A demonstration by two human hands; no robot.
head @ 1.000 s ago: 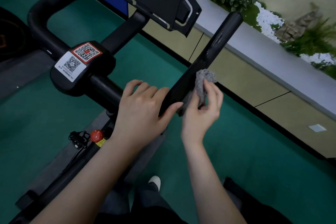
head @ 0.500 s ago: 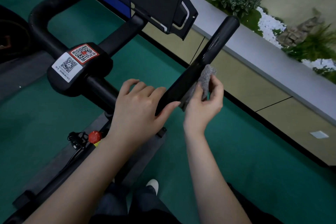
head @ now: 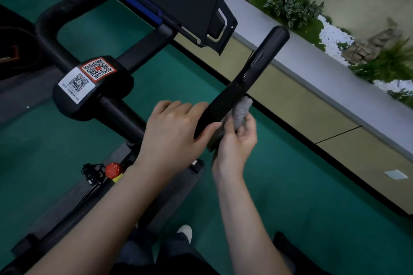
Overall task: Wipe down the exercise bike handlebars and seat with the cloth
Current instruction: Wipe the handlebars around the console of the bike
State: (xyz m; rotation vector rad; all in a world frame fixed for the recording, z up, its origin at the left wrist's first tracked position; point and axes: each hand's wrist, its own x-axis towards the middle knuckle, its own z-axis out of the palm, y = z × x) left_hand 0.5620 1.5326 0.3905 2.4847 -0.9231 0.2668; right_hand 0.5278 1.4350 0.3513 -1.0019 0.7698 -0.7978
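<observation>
The bike's black right handlebar (head: pixel 257 69) runs diagonally up to the right from the centre clamp (head: pixel 89 87), which bears two QR-code stickers. My left hand (head: pixel 172 136) grips the near end of this bar, thumb wrapped over its right side. My right hand (head: pixel 237 140) pinches a bunched grey cloth (head: pixel 242 110) and holds it against the right side of the bar, just beyond my left thumb. The left handlebar (head: pixel 58 15) curves away at the upper left. The seat is not in view.
A black tablet holder (head: pixel 190 0) sits above the clamp. A red knob (head: pixel 113 169) shows on the frame below. Green floor surrounds the bike. A grey ledge (head: pixel 335 87) with plants and white pebbles runs along the right.
My right hand slid the cloth slightly back down the bar toward my left thumb. My left hand kept its grip. The camera shifted a little.
</observation>
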